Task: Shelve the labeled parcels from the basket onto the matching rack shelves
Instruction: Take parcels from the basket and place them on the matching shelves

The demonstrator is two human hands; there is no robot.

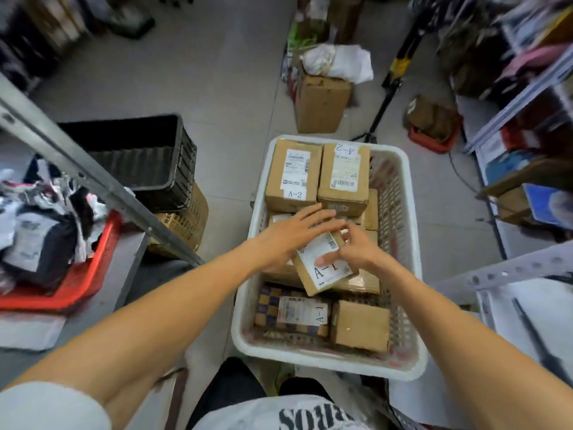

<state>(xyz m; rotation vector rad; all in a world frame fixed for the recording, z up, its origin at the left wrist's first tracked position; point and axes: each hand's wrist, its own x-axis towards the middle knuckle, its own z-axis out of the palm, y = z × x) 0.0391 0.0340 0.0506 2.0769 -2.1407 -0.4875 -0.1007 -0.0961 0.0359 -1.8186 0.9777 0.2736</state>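
A white plastic basket (325,360) stands on a grey tiled floor (223,88) in a narrow, cluttered storeroom aisle, and cardboard parcels fill it. The right hand (359,248) grips a tilted A-1 parcel (322,271) in the middle of the basket. Its thumb presses on the white label and its fingers curl over the far edge. The left hand (288,237) reaches in beside it with fingers straight and close together, over the parcel's far corner; whether it touches cannot be told. Two A-2 parcels (293,176) lie side by side at the basket's far end. At the near end, a checkered packet (291,311) marked A-1 sits just beside a plain brown box (359,325). On the left, a slanting metal rack upright (93,181) crosses the view, with a red tray (83,274) of bagged goods on the shelf behind it. A black crate (145,156) rests on a printed carton (186,225) on the floor nearby. Beyond the basket stands an open cardboard box (321,103) topped with a white bag, next to a black-and-yellow stand (393,76). Stocked shelving (527,88) lines the right side, blurred, and a perforated steel rail (511,268) edges the nearest right shelf.
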